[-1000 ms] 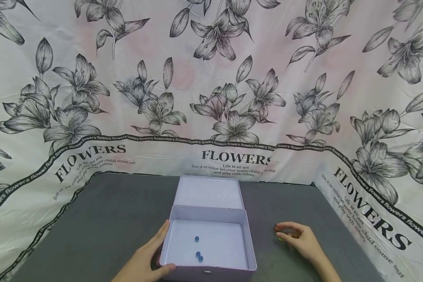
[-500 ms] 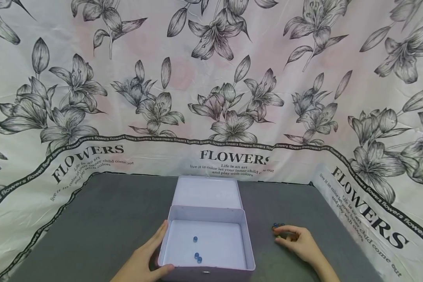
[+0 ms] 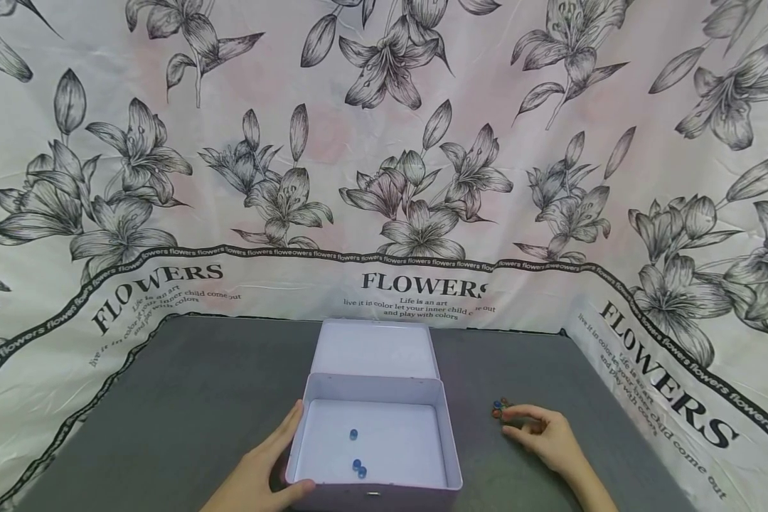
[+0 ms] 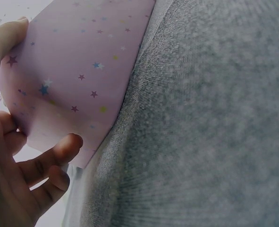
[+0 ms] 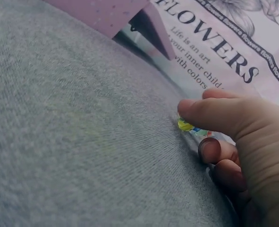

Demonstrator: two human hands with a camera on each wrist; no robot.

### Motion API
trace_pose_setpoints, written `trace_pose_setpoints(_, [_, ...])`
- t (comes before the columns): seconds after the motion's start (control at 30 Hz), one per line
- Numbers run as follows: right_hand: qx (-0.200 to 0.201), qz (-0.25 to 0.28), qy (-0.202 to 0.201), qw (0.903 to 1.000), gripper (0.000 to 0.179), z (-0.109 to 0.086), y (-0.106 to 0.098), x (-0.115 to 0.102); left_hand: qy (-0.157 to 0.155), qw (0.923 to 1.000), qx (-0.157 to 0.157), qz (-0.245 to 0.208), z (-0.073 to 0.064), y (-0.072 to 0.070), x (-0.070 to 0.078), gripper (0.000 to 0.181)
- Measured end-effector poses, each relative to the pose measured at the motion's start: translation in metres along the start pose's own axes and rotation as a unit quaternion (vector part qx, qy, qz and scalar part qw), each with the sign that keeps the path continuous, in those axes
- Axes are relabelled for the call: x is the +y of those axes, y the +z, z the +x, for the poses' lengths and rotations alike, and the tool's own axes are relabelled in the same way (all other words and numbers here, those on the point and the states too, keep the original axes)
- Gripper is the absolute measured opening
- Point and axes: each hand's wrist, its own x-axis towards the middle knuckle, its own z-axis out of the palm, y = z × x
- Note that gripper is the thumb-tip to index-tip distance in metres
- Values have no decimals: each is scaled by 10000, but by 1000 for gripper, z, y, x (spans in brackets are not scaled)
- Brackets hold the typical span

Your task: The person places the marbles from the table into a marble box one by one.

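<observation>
A lilac metal box [image 3: 456, 455] stands with its lid [image 3: 377, 348] folded back. Inside it lie three blue marbles [image 3: 354, 434]. My left hand [image 3: 262, 459] grips the box's near left corner, thumb on the front and fingers along the left side; the left wrist view shows its star-printed wall [image 4: 82, 61]. To the right of the box, my right hand [image 3: 540, 434] hovers low at a small cluster of coloured marbles [image 3: 498, 409], thumb and forefinger curved but apart. A yellow-swirled clear marble [image 5: 184, 125] shows just under a fingertip in the right wrist view; the fingers partly hide the cluster.
A dark grey cloth [image 3: 230, 398] covers the table. A white flower-printed curtain [image 3: 294, 284] closes it off at the back and on both sides. The open lid lies behind the box, reaching toward the curtain.
The right hand has shifted slightly among the marbles, and more of the cluster shows left of its fingertips. The left hand keeps its grip; the three blue marbles stay put in the box.
</observation>
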Motion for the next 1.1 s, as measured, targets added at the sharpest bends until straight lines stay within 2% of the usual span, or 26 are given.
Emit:
trace_pose_setpoints(0.13, [-79, -220, -195, 9995, 23, 0, 0, 1, -68, 10000, 14, -16, 0, 0, 0, 111])
trace_pose_setpoints(0.33, [-237, -479, 21, 9986, 25, -2, -7, 2, -66, 10000, -9, 24, 0, 0, 3, 110])
trace_pose_setpoints(0.63, [-47, -802, -597, 9950, 18, -3, -8, 8, -56, 10000, -2, 10, 0, 0, 1, 111])
trace_pose_setpoints(0.93, [-30, -755, -880, 9933, 17, 2, -3, 7, -138, 9999, 53, 11, 0, 1, 1, 111])
trace_pose_setpoints(1.03, [-140, -486, -820, 9953, 15, 2, -3, 4, -124, 9999, 40, -7, 0, 1, 3, 111])
trace_pose_setpoints(1.1, [-172, -263, -643, 9974, 14, 2, -4, 1, -144, 9999, 17, -53, 1, 0, 3, 111])
